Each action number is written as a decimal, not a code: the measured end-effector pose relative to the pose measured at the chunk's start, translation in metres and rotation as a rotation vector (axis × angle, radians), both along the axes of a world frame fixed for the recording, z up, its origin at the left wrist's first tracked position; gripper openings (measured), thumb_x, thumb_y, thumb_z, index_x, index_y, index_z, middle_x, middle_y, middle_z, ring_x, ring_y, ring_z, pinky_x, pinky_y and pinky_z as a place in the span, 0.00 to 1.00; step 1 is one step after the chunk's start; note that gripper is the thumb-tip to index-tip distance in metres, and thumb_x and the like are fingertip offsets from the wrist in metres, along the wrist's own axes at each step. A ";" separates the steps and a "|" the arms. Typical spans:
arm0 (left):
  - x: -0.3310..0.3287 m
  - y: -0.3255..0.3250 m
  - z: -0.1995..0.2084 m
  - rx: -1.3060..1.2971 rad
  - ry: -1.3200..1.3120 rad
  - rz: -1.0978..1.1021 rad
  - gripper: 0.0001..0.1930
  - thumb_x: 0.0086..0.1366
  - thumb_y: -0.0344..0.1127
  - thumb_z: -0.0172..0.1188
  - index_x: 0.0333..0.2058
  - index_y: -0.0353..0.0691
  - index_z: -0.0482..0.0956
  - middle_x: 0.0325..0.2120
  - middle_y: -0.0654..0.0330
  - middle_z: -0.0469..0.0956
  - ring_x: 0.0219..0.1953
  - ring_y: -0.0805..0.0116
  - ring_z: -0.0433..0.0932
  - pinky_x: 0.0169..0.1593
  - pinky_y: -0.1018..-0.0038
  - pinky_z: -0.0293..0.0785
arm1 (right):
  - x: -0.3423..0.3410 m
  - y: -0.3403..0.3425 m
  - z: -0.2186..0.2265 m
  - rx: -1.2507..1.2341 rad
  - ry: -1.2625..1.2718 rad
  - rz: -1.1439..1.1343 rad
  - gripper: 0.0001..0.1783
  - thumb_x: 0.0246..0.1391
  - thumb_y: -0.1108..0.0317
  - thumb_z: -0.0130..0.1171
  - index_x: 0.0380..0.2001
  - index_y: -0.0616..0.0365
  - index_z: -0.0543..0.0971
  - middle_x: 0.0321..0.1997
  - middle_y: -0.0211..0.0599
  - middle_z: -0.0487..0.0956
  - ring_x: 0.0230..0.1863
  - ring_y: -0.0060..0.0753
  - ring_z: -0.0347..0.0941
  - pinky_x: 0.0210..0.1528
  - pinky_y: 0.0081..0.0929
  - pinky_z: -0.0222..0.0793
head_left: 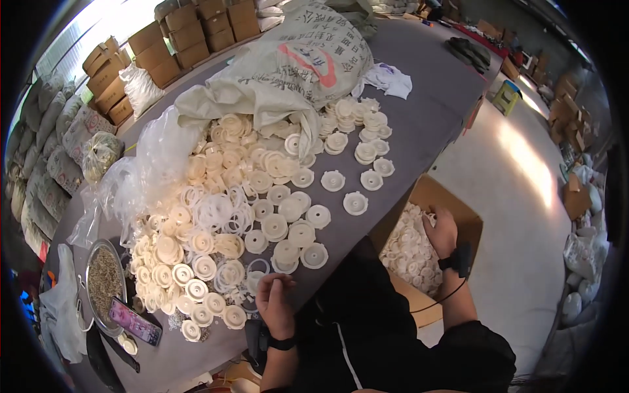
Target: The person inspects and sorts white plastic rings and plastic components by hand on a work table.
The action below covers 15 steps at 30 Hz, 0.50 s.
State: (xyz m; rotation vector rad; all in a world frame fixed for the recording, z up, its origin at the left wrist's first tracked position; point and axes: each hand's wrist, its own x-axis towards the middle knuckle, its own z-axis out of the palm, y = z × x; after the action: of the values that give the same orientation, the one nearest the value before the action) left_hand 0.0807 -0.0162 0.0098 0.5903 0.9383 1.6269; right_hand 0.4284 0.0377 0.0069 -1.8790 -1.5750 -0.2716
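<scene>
My left hand (275, 305) is at the table's near edge, its fingers curled together beside the cream plastic discs; what they hold, if anything, is hidden. A clear plastic ring (258, 265) lies just beyond its fingertips. My right hand (443, 233) reaches into an open cardboard box (466, 219) beside the table, thumb and fingers apart with nothing visible in them. Below it, the box holds a heap of small cream plastic parts (409, 252). The round, notched discs (275, 226) spread across the table in a large pile, with translucent white rings (216, 209) among them.
A large woven sack (308, 59) lies behind the pile, its mouth over the discs. Clear plastic film (154, 167) lies left of them. A metal bowl of grains (105, 281) and a phone (135, 321) sit at the table's left. Stacked cartons (157, 51) stand beyond.
</scene>
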 end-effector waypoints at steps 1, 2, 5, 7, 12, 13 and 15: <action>-0.002 0.002 0.000 0.026 0.057 0.014 0.05 0.59 0.29 0.48 0.32 0.35 0.71 0.27 0.59 0.73 0.28 0.71 0.71 0.35 0.77 0.67 | -0.001 0.004 -0.001 -0.029 0.090 0.028 0.10 0.42 0.67 0.56 0.30 0.60 0.76 0.28 0.42 0.74 0.36 0.45 0.69 0.38 0.33 0.64; -0.001 0.003 0.001 0.049 0.118 0.029 0.05 0.59 0.29 0.48 0.31 0.35 0.71 0.27 0.59 0.73 0.28 0.71 0.71 0.35 0.78 0.67 | -0.009 0.013 -0.001 -0.035 0.089 0.036 0.10 0.42 0.67 0.56 0.30 0.60 0.76 0.28 0.42 0.74 0.36 0.45 0.69 0.38 0.33 0.64; -0.007 0.001 0.002 0.018 0.162 0.054 0.04 0.59 0.28 0.48 0.31 0.35 0.71 0.26 0.60 0.73 0.28 0.72 0.70 0.35 0.79 0.66 | -0.056 0.047 0.008 -0.011 0.312 0.386 0.08 0.42 0.71 0.55 0.29 0.60 0.75 0.28 0.41 0.74 0.34 0.44 0.68 0.37 0.33 0.64; -0.014 0.001 0.003 0.009 0.188 0.087 0.04 0.59 0.28 0.48 0.31 0.35 0.71 0.26 0.60 0.73 0.28 0.73 0.70 0.35 0.80 0.66 | -0.087 0.075 0.018 0.007 0.197 0.558 0.09 0.41 0.72 0.55 0.30 0.60 0.75 0.28 0.39 0.74 0.35 0.43 0.68 0.39 0.32 0.63; -0.050 0.007 0.014 0.007 1.117 0.226 0.05 0.52 0.26 0.55 0.30 0.35 0.72 0.25 0.60 0.70 0.29 0.69 0.69 0.35 0.77 0.64 | -0.125 0.131 0.003 -0.075 -0.221 0.561 0.11 0.37 0.72 0.57 0.30 0.60 0.74 0.29 0.40 0.73 0.37 0.44 0.66 0.40 0.34 0.61; -0.053 0.007 0.012 0.014 1.190 0.290 0.08 0.48 0.27 0.57 0.30 0.37 0.73 0.25 0.57 0.68 0.30 0.63 0.68 0.35 0.73 0.64 | -0.128 0.139 0.002 -0.079 -0.216 0.582 0.11 0.37 0.72 0.57 0.30 0.60 0.74 0.29 0.40 0.73 0.37 0.44 0.66 0.40 0.34 0.61; -0.057 0.004 0.009 0.062 1.304 0.281 0.09 0.47 0.27 0.58 0.30 0.37 0.73 0.26 0.57 0.68 0.31 0.61 0.68 0.35 0.72 0.64 | -0.135 0.149 0.003 -0.124 -0.336 0.511 0.08 0.38 0.71 0.56 0.25 0.61 0.73 0.28 0.41 0.72 0.34 0.43 0.66 0.38 0.34 0.61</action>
State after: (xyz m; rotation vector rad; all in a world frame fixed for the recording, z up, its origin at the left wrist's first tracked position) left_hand 0.0236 -0.0121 0.0193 1.7061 1.9511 1.4008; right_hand 0.2938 0.1869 0.0095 -1.4998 -2.2811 -0.2732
